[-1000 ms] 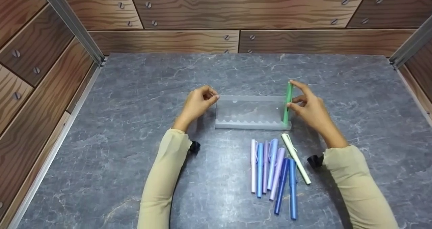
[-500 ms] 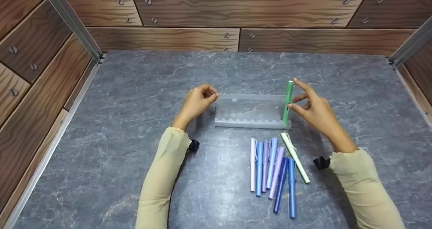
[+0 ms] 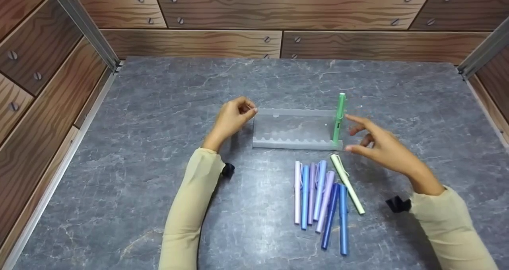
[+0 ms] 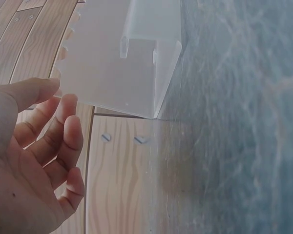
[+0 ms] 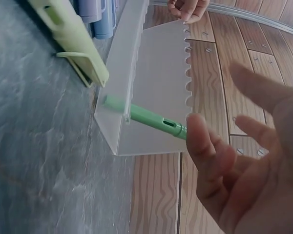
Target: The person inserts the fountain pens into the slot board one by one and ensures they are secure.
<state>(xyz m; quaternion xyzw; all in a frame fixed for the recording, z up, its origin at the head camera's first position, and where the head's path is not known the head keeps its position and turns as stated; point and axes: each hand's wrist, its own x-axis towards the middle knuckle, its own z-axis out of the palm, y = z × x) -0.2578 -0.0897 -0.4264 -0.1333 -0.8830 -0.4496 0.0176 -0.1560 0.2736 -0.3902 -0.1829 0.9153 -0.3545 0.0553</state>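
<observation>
A translucent pen rack (image 3: 296, 144) with notched edges stands on the table. Its upper left corner is pinched between the thumb and fingers of my left hand (image 3: 231, 118), and the left wrist view shows the fingertips at the notched edge of the rack (image 4: 102, 58). In the rightmost notches a green pen (image 3: 339, 119) leans upright by itself. Just right of that pen is my right hand (image 3: 383, 148), its fingers spread and holding nothing. In the right wrist view the hand (image 5: 249, 161) covers the upper end of the green pen (image 5: 151, 118).
In front of the rack lie several capped pens in white, purple and blue, among them a blue pen (image 3: 344, 220). A pale green pen (image 3: 347, 184) lies slanted at their right. Wood-patterned walls (image 3: 222, 7) enclose the grey marbled table (image 3: 119, 182).
My right hand has let go of the green pen and moved back to the right and down. The pen stays leaning in the rack. My left hand still holds the corner.
</observation>
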